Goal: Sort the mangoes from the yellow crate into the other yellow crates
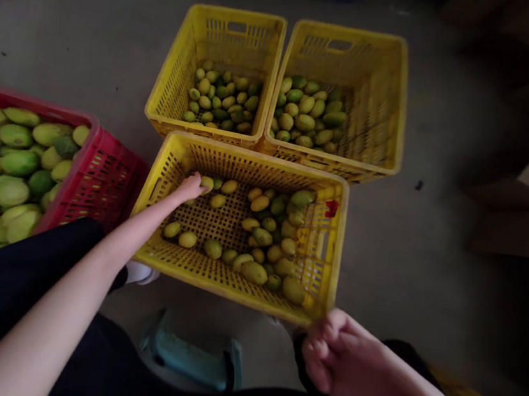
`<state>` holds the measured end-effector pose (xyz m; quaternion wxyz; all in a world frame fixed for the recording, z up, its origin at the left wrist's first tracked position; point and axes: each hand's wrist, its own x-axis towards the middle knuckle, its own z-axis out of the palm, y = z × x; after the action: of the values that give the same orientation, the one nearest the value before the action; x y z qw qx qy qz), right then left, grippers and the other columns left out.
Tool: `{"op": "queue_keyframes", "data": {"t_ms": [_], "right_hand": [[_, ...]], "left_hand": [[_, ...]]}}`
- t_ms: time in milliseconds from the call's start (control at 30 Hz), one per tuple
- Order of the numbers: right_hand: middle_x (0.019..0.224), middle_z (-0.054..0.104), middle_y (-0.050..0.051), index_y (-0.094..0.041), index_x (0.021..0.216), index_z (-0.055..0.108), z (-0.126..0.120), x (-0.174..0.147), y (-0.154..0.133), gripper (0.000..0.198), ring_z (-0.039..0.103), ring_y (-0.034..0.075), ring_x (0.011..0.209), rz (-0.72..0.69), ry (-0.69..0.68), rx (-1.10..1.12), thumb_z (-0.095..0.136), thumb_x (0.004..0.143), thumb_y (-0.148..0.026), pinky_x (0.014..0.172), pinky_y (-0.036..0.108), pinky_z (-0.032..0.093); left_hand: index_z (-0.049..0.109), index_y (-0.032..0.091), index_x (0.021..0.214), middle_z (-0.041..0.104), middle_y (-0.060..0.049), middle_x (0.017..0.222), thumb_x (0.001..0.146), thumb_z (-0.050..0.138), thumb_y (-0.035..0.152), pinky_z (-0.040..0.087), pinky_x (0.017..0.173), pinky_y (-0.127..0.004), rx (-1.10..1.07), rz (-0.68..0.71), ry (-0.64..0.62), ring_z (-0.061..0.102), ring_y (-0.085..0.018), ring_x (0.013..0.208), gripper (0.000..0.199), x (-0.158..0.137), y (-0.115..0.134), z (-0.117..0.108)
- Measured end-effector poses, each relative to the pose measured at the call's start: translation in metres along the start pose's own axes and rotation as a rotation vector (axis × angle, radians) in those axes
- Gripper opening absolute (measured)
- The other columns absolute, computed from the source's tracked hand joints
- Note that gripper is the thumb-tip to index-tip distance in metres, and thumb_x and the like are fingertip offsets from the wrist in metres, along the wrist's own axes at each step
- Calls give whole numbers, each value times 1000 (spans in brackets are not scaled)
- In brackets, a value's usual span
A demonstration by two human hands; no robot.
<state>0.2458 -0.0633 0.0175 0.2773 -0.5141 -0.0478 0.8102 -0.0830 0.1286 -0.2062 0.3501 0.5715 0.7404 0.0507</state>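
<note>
My left hand (191,187) reaches into the near yellow crate (233,294), its fingers closed around a yellow-green lemon (207,183) by the far left side. Several loose lemons (217,201) lie around it on the perforated floor. More lemons (255,273), yellow to green, gather along the near side and at the right end. Close to the crate's near right corner, my right hand (330,347) has its fingers curled in. Whether anything is inside those fingers is hidden.
Two yellow crates, a left one (155,104) and a right one (400,131), stand behind with lemons inside. At left, a red crate (97,184) is heaped with larger-looking green-yellow fruit (9,192). A teal stool (191,359) sits below; cardboard boxes (522,217) stand right.
</note>
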Motion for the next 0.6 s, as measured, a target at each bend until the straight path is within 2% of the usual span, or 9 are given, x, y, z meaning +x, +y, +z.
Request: {"op": "queue_keyframes", "data": {"t_ms": [67, 100, 167, 200, 300, 367, 467, 533, 600], "right_hand": [[70, 66, 8, -21, 70, 64, 17, 3, 2, 7, 64, 20, 63, -7, 11, 52, 68, 70, -28, 58, 31, 53], [76, 68, 10, -20, 75, 66, 21, 4, 5, 9, 66, 22, 68, -21, 41, 78, 64, 73, -29, 62, 34, 55], [93, 71, 15, -19, 90, 67, 26, 5, 12, 22, 69, 28, 82, -47, 96, 132, 56, 78, -35, 70, 41, 57], [100, 70, 16, -19, 96, 66, 28, 5, 14, 29, 69, 31, 88, -56, 106, 161, 53, 81, -39, 73, 46, 56], [106, 69, 15, -22, 106, 64, 35, 3, 18, 42, 69, 35, 95, -95, 67, 241, 48, 84, -54, 73, 53, 56], [102, 70, 14, -20, 103, 65, 41, 2, 19, 40, 71, 32, 87, -123, 50, 270, 51, 83, -52, 67, 47, 58], [91, 73, 13, -15, 92, 69, 46, 0, 22, 25, 70, 24, 69, -146, 32, 281, 62, 77, -33, 50, 31, 56], [87, 74, 11, -14, 88, 69, 48, -2, 24, 19, 70, 22, 64, -155, 25, 288, 66, 73, -25, 46, 27, 54], [86, 75, 10, -15, 87, 70, 49, -4, 25, 18, 70, 22, 64, -146, 33, 299, 66, 72, -24, 46, 27, 55]], "left_hand": [[58, 14, 99, 67, -16, 102, 68, 80, 29, 45, 94, -40, -73, 108, -70, 62, -37, 108, 41, -18, 19, -19], [59, 16, 100, 68, -13, 101, 65, 82, 27, 46, 94, -39, -143, 207, -136, 63, -35, 107, 44, -28, 30, -28], [61, 17, 102, 68, -7, 101, 64, 83, 23, 46, 94, -39, -335, 404, -301, 63, -31, 107, 45, -51, 52, -40], [62, 17, 104, 68, -6, 100, 68, 79, 22, 47, 92, -39, -439, 458, -365, 62, -30, 108, 40, -63, 63, -44], [60, 16, 109, 66, -6, 99, 87, 59, 27, 50, 87, -42, -675, 431, -406, 61, -31, 111, 25, -99, 90, -53], [59, 15, 114, 65, -8, 101, 93, 47, 30, 50, 86, -43, -727, 414, -409, 60, -31, 113, 28, -119, 106, -63], [58, 16, 118, 64, -8, 113, 93, 48, 33, 48, 92, -40, -621, 582, -465, 57, -27, 117, 32, -134, 119, -83], [58, 18, 120, 64, -7, 120, 92, 52, 36, 45, 97, -37, -423, 694, -421, 57, -24, 116, 34, -132, 115, -88], [59, 19, 119, 65, -7, 120, 92, 50, 38, 44, 97, -34, -114, 634, -341, 59, -21, 111, 34, -124, 97, -80]]}}
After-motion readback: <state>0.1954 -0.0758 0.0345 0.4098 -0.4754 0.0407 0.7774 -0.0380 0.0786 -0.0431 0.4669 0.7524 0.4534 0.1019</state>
